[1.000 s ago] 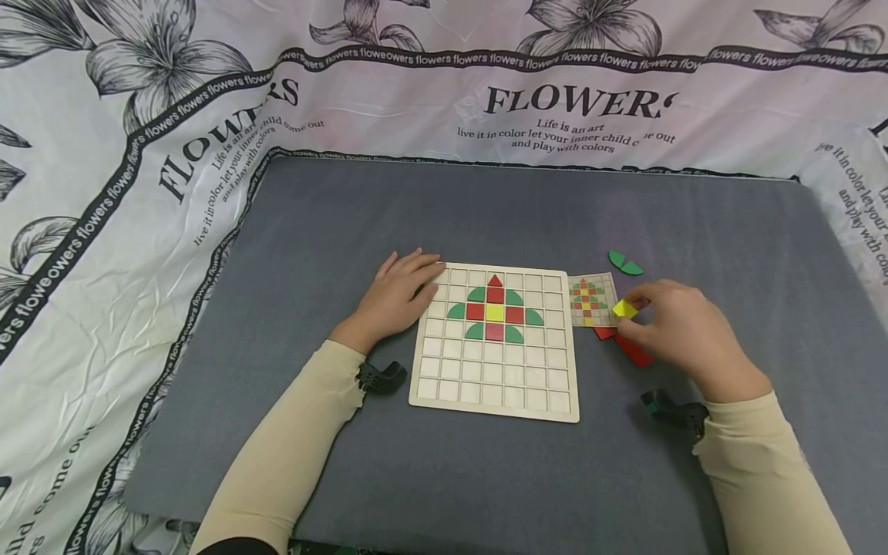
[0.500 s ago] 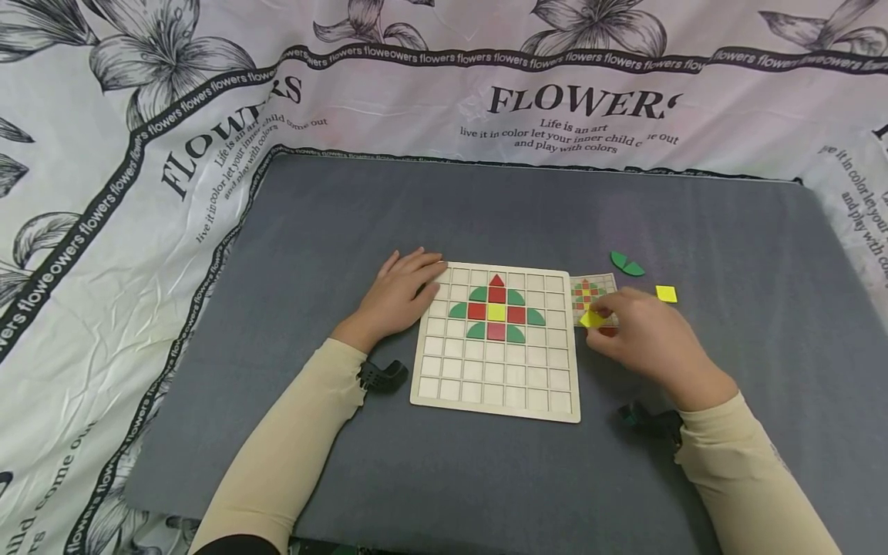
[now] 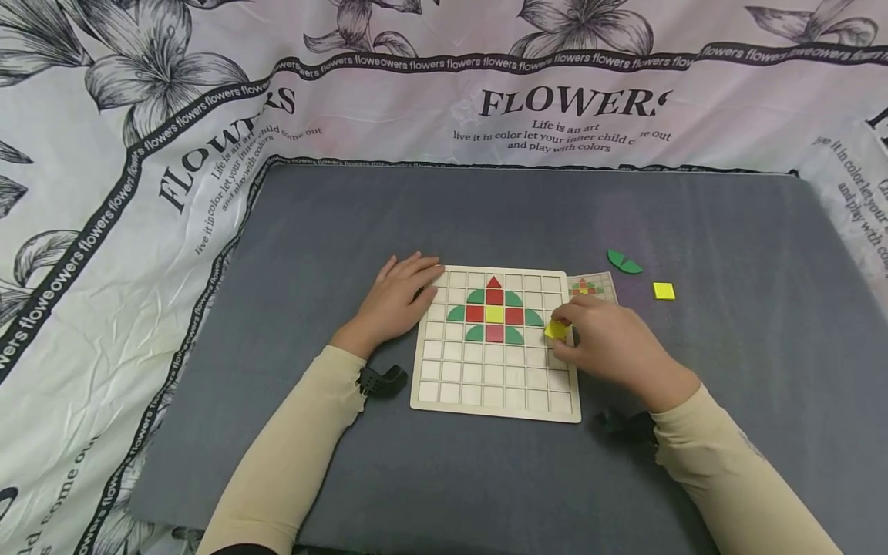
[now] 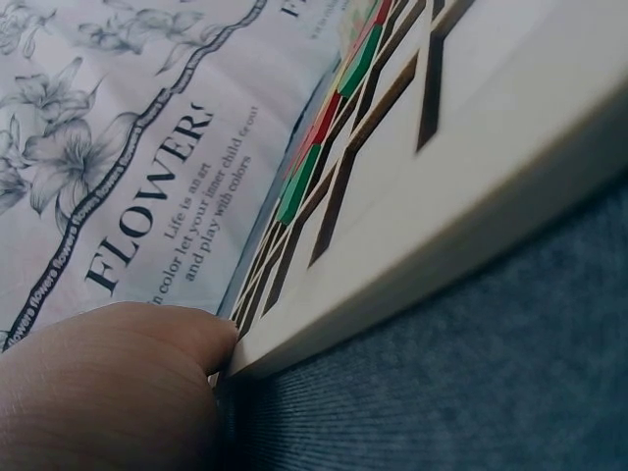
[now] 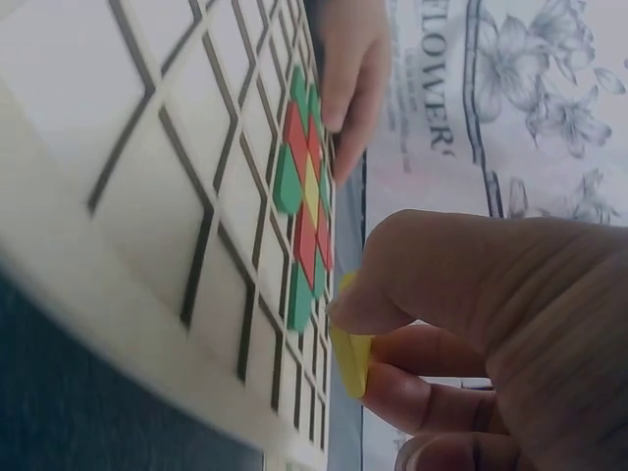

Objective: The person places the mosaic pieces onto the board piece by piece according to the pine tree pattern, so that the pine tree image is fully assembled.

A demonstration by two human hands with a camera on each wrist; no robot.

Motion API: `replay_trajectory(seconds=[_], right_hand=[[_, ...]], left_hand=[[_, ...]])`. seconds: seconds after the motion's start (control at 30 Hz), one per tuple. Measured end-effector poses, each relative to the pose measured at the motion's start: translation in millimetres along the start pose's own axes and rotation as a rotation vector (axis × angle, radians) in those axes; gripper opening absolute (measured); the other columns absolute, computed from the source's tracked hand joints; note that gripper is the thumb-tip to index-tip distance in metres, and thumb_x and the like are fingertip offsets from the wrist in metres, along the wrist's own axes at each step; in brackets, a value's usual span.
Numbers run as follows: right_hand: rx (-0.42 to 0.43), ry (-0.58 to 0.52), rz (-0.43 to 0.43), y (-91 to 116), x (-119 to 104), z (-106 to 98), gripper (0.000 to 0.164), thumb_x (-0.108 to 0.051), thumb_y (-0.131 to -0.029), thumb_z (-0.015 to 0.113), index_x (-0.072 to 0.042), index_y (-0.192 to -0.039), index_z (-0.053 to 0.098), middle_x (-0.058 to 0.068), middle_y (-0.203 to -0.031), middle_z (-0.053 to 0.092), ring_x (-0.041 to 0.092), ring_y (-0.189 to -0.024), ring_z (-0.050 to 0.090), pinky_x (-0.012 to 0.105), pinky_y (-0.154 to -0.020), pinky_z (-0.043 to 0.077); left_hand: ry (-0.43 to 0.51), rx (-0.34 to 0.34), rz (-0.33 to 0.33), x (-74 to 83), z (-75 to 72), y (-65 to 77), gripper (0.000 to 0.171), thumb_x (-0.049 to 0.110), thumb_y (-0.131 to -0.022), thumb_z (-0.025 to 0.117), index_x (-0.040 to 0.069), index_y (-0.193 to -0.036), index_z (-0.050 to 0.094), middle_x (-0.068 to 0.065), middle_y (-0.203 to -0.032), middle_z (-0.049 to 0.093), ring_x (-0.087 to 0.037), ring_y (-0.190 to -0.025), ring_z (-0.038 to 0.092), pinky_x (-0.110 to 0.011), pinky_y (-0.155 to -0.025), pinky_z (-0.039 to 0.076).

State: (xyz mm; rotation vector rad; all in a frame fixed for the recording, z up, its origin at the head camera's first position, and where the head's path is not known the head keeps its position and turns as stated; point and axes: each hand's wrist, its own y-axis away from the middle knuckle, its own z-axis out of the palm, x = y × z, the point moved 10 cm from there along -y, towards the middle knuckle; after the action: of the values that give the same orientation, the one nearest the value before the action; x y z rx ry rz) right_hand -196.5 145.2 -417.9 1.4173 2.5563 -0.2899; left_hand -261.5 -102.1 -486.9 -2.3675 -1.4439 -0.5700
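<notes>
A square wooden grid board (image 3: 451, 393) lies on the grey table, with red, green and yellow tiles set in its upper cells as a symmetrical figure. My right hand (image 3: 613, 343) pinches a yellow square tile (image 3: 556, 330) between thumb and fingers, over the board's right edge. In the right wrist view that yellow tile (image 5: 351, 363) is held tilted, beside the grid. Along the board's upper left edge rests my left hand (image 3: 395, 304), fingers extended. Its thumb (image 4: 201, 336) touches the corner in the left wrist view.
A small pattern card (image 3: 602, 285) lies by the board's right side, partly covered by my right hand. Beyond it are two green leaf-shaped tiles (image 3: 624, 262) and another yellow square tile (image 3: 664, 291). A flower-printed cloth (image 3: 388, 116) surrounds the table (image 3: 430, 208).
My right hand has moved left from beside the card to the board, carrying the yellow tile. Another yellow tile has come into view on the table; red pieces are now hidden. The left hand stays.
</notes>
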Motion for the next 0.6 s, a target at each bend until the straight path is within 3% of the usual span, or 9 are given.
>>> replay_trajectory(seconds=[0.23, 0.6], right_hand=[[0.006, -0.012, -0.072, -9.0, -20.5, 9.4, 0.022, -0.012, -0.079, 0.079, -0.005, -0.100, 0.079, 0.005, -0.093, 0.070, 0.018, -0.074, 0.062, 0.035, -0.058, 0.053], [-0.005, -0.032, -0.132, -19.5, -53.5, 19.8, 0.021, -0.016, -0.082, 0.082, -0.009, -0.101, 0.080, 0.002, -0.090, 0.069, 0.009, -0.063, 0.054, 0.026, -0.049, 0.045]], left_hand=[[0.009, 0.015, -0.006, -0.5, -1.4, 1.3, 0.048, 0.032, -0.113, 0.047, 0.018, -0.159, 0.050, -0.003, -0.166, 0.043, -0.024, -0.161, 0.024, -0.048, -0.133, 0.002], [0.006, 0.014, -0.015, 0.0, -1.3, 1.3, 0.048, 0.032, -0.113, 0.047, 0.018, -0.159, 0.050, -0.003, -0.166, 0.043, -0.024, -0.161, 0.024, -0.048, -0.133, 0.002]])
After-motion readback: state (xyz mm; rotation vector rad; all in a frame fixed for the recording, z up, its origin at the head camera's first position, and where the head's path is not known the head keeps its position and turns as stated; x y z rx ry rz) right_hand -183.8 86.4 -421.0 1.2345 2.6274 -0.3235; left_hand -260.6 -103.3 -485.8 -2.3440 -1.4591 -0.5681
